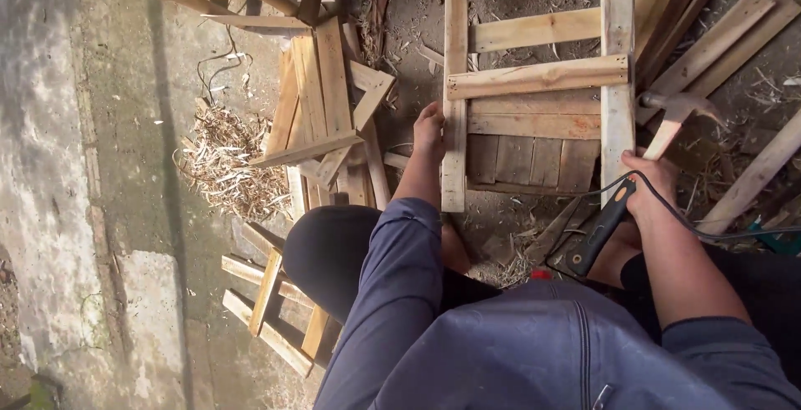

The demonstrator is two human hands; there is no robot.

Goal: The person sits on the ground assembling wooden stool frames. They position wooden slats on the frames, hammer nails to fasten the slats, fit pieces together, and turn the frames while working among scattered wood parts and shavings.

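Observation:
A pale wooden frame (534,76) with two upright rails and several cross slats lies on the dirt in front of me. My left hand (430,130) grips its left rail (455,93) near the lower end. A wooden-handled claw hammer (674,116) is raised in my right hand (649,183), its metal head tilted just right of the frame's right rail (617,101). A black tool with an orange spot and a black cable (602,225) lies by my right wrist. My knees and blue sleeves fill the bottom of the view.
A stack of planks and offcuts (321,118) lies left of the frame, with a heap of wood shavings (229,164) beside it. A small wooden stool (271,306) sits under my left leg. Loose boards (717,39) lean at the right. A concrete strip (75,168) runs along the left.

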